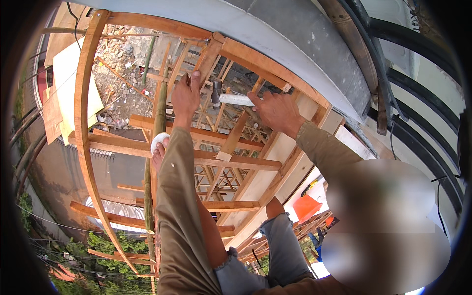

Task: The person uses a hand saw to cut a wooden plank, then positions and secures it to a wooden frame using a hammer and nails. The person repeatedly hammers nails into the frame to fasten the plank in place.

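Khaki sleeve (pixel 179 216), hammer (pixel 231 98) in right grip (pixel 278 112)

Sunlit wood scaffold (pixel 236 162), concrete wall (pixel 314 44), rubble below (pixel 123 59)

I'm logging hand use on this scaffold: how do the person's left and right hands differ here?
The left hand is empty, fingers up, pressed on a wooden batten; the right hand grips the pale handle of a hammer. The left arm runs straight up the picture; the right arm bends in from the side. Both wear tan sleeves.
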